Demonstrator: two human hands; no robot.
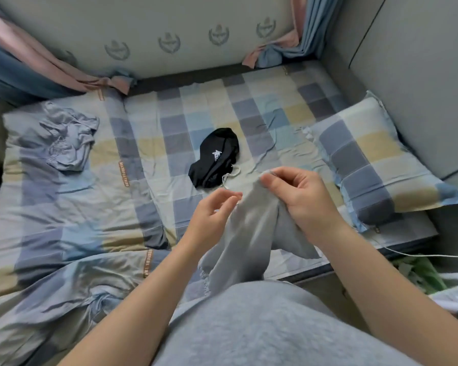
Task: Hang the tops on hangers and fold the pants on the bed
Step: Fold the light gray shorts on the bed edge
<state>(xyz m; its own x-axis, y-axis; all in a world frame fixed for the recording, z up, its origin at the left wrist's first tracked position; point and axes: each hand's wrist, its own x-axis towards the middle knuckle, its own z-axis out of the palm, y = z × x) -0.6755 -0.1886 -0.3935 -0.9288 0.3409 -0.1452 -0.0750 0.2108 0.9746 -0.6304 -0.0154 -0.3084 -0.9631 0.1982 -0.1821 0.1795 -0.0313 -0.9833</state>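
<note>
Right hand [299, 196] was up over the bed [249, 101], thumb and forefinger clamped on the top edge of the grey garment [251, 228], which hung down toward the person's lap. Left hand [214, 210] sat at the fabric's left edge, fingers loosely curled; whether it gripped, I couldn't tell. Just beyond, the black garment [217, 159] lay bunched on the checked sheet.

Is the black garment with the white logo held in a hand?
No, the black garment with the white logo lies untouched on the checked bed sheet.
</note>
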